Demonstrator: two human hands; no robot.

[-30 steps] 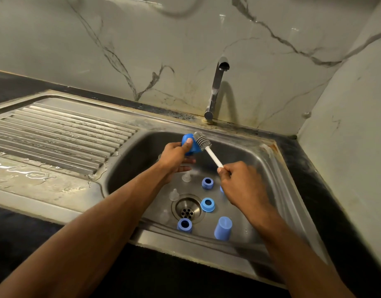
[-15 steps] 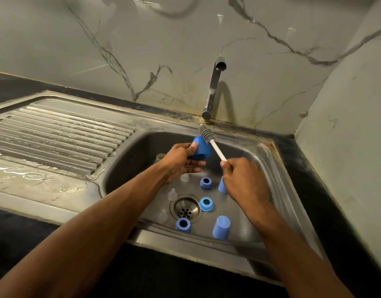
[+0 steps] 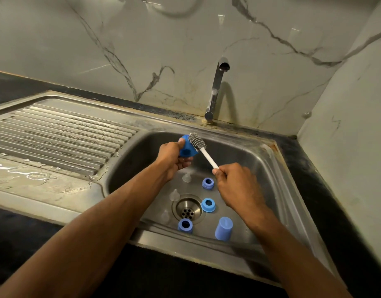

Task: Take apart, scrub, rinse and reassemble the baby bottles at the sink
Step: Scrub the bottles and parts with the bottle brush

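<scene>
My left hand (image 3: 171, 157) grips a blue bottle cap (image 3: 186, 147) above the steel sink basin (image 3: 258, 166). My right hand (image 3: 235, 186) holds the white handle of a bottle brush (image 3: 206, 154), whose grey bristle head (image 3: 197, 141) lies against the cap's outside. On the basin floor lie three blue screw rings (image 3: 207, 183) (image 3: 208, 204) (image 3: 185, 226), an upright blue cap (image 3: 223, 228) and clear silicone teats (image 3: 187, 177) (image 3: 174, 195) (image 3: 165, 216). No bottle bodies are in sight.
The drain (image 3: 187, 209) sits mid-basin. A chrome tap (image 3: 216, 89) stands behind the basin with no water running. A wet ribbed drainboard (image 3: 56, 134) lies to the left. Marble walls close in at the back and right; a dark counter (image 3: 327, 190) borders the sink.
The brush head has swung back down from behind the cap onto its outer side. My left hand has turned the cap and shifted slightly left.
</scene>
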